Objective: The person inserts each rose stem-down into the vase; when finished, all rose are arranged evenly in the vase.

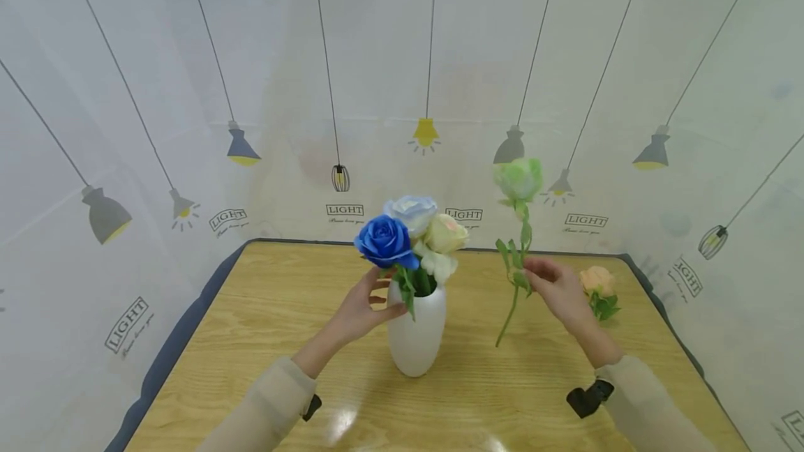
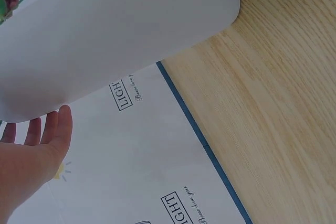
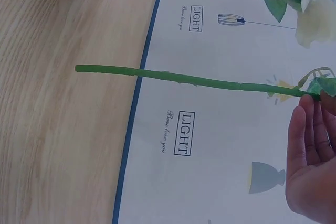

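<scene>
The white vase (image 1: pixel 416 340) hides the lower stems of its flowers (image 1: pixel 412 218); the left wrist view's left edge cuts off its mouth, the right wrist view's right edge the bloom of the green rose (image 1: pixel 520 178); the head view's small script (image 1: pixel 347 220) is blurred

Roses (image 1: pixel 384 241) in vase (image 1: pixel 416 337) on table (image 1: pixel 502 403); loose rose (image 1: pixel 598 282) lies right of vase.

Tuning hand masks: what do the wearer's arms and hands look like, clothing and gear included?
Left hand and right hand: no gloves. Left sleeve and right sleeve: long, pale beige. Angular black device by the right sleeve's end; black piece by the left's, partly hidden. No cables visible.
</scene>
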A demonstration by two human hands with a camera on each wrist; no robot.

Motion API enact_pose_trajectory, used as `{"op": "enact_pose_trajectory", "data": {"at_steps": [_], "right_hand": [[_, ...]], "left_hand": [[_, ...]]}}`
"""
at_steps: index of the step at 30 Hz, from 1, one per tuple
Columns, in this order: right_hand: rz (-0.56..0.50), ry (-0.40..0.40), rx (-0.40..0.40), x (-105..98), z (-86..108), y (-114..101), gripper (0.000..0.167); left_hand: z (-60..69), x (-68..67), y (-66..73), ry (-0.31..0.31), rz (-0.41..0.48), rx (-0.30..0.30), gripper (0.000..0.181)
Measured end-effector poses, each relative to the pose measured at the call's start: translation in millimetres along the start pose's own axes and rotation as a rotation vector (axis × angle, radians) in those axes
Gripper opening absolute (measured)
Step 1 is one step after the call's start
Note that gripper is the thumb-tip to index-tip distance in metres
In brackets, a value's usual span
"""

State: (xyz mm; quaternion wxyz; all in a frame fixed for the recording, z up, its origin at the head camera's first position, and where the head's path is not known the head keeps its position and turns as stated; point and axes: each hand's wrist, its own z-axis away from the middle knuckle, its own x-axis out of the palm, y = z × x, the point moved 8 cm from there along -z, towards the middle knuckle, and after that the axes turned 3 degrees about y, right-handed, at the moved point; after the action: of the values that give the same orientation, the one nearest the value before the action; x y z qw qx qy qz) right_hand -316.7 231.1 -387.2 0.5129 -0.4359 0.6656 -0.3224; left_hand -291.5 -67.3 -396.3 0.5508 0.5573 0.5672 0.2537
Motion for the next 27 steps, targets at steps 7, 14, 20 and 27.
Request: {"op": "enact_pose_trajectory", "data": {"at_steps": [7, 14, 20, 27], "right_hand": [[0.073, 0.005, -0.103, -6, 0.0, -28, 0.023], [0.043, 0.006, -0.199, -13, -0.6, -53, 0.018], [0.057, 0.020, -0.242, -19, -0.8, -74, 0.022], [-0.054, 0.045, -0.259, -24, -3.1, -97, 0.020]], "left_hand": [[-4.0, 1.2, -20.3, 0.014, -0.015, -0.003, 0.071], [0.3, 0.1, 0.0, 0.006, -0.009, 0.012, 0.068], [1.9, -0.3, 7.5, -0.005, 0.009, 0.004, 0.069], [-4.1, 0.8, -20.0, 0.014, -0.018, 0.004, 0.071]]}}
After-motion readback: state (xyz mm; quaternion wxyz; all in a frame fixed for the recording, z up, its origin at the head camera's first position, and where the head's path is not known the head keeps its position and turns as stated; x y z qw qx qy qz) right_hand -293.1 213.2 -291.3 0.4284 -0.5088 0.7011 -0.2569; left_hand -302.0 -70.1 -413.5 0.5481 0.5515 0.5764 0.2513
